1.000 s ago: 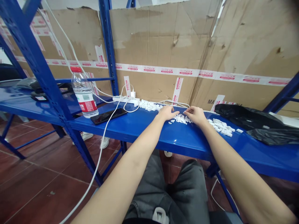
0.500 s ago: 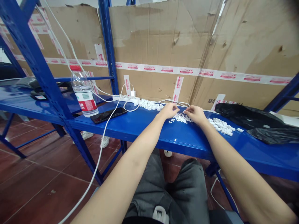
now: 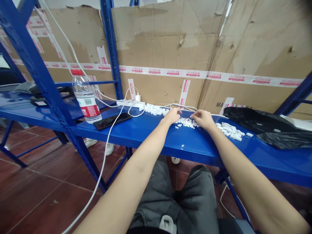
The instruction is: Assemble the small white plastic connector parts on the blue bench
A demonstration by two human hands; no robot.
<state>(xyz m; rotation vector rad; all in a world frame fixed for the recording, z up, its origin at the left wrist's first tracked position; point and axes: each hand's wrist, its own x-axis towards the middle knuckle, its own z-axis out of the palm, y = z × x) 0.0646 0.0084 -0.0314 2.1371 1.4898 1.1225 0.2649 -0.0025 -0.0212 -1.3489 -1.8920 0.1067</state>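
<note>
A pile of tiny white plastic pieces (image 3: pixel 187 123) lies on the blue shelf table between my two hands. My left hand (image 3: pixel 173 115) hovers at the pile's left edge with its fingers curled together; what they hold, if anything, is hidden. On the other side, my right hand (image 3: pixel 203 118) pinches a small white plastic piece (image 3: pixel 191 116) between thumb and forefinger. A heap of larger white plastic pieces (image 3: pixel 156 110) sits beyond my left hand. To the right of my right wrist is another heap of longer white plastic pieces (image 3: pixel 230 130).
A water bottle (image 3: pixel 87 103) with a red cap stands at the left beside a black phone (image 3: pixel 112 121). A white cable (image 3: pixel 107 143) hangs over the table's front edge. Behind lie a power strip (image 3: pixel 130 104) and a cardboard wall (image 3: pixel 156 42). Black plastic bags (image 3: pixel 253 122) lie at the right.
My left hand has drawn slightly left, away from my right hand, widening the gap between them. My right hand stays almost in place with its pinch. The view has shifted a little.
</note>
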